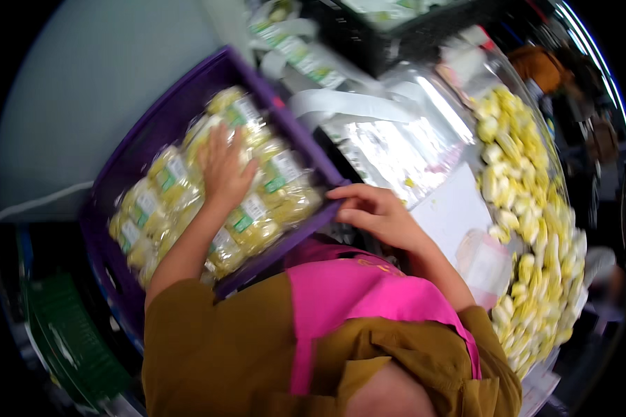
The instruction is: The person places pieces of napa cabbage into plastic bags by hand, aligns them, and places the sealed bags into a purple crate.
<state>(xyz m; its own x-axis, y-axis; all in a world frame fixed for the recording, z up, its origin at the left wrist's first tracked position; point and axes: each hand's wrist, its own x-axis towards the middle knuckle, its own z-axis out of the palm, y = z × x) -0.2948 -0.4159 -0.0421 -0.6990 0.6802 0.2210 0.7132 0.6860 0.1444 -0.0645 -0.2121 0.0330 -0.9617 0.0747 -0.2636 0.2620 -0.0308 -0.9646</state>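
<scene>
Clear plastic packs of small yellow-white cabbages (253, 208), bearing white and green labels, fill much of a purple plastic crate (287, 117). Fingers spread, my left hand (227, 167) lies flat on the packs near the crate's middle and grips none of them. At the crate's right corner, my right hand (373, 211) has its index fingertip at the purple rim, with the thumb apart below it. Whether that fingertip touches the rim is blurred.
Loose yellow cabbages (521, 208) are heaped along the right. Between them and the crate lie shiny plastic bags (391, 151), a white board (443, 203) and a label strip (297, 54). A green crate (75, 333) stands lower left. Another person (540, 68) is at upper right.
</scene>
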